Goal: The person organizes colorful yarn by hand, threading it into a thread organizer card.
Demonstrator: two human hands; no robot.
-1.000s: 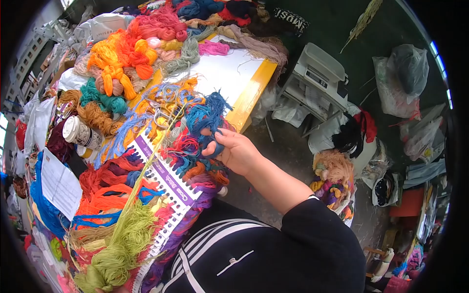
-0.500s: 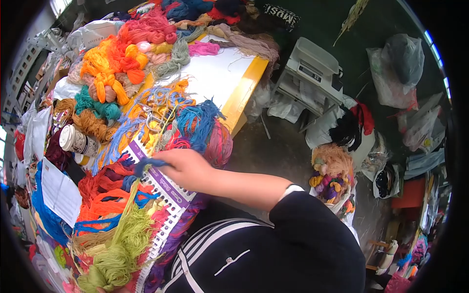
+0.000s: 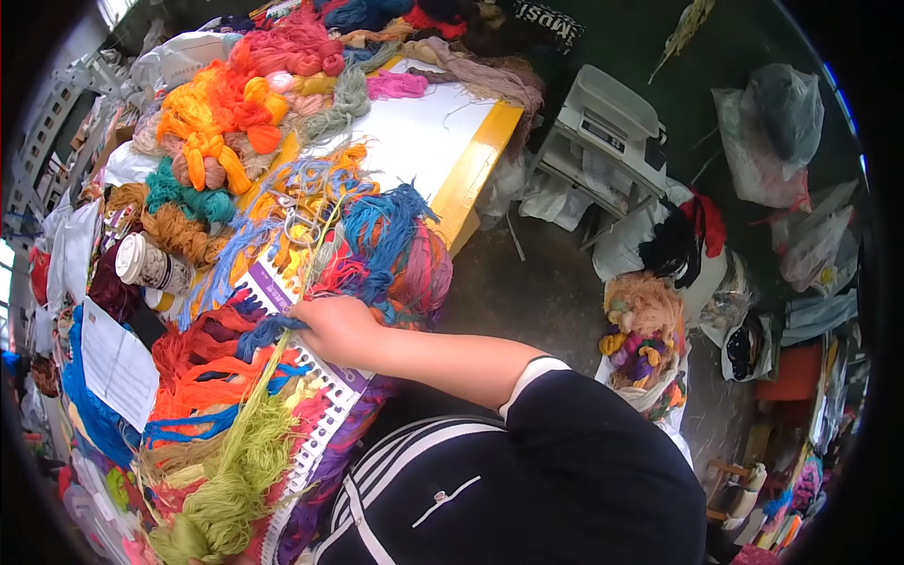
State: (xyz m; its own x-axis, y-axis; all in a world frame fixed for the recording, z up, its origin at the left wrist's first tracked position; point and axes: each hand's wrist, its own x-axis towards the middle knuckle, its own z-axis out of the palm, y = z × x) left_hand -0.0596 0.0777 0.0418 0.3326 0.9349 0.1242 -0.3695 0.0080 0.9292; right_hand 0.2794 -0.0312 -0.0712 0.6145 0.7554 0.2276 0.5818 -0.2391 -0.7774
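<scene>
Black cloth (image 3: pixel 551 24): top of view; white capitals, "MUS" readable, rest unclear.
Card (image 3: pixel 344 395): white, flat, rows of round holes along the edges; purple band (image 3: pixel 268 285) with pale lettering, partly under the hand, too small to read.
Sheet (image 3: pixel 121 363): white paper, fine printed lines, illegible; lies slantwise over yarn at left.
Cup (image 3: pixel 155 266): white lid, dark-patterned wall; any words unreadable.
Right hand (image 3: pixel 334 330): grip narrow, fingers closed on the blue strand.
Left hand: cannot be made out; state of its grip cannot be told.
Blue strand (image 3: pixel 266 332): soft, twisted yarn, at the card's holed edge beside the purple band; long axis runs from the fingers leftward, slightly down the view, free end among red yarn (image 3: pixel 193 344).
Green yarn (image 3: pixel 235 471): loose, fibrous bundle, narrowing toward the upper right.
Scissors (image 3: pixel 301 226): metal, looped handles, on tangled yarn.
Blue hank (image 3: pixel 386 226): thick, frayed, beyond the hand.
Tabletop (image 3: pixel 433 122): smooth white, yellow border.
</scene>
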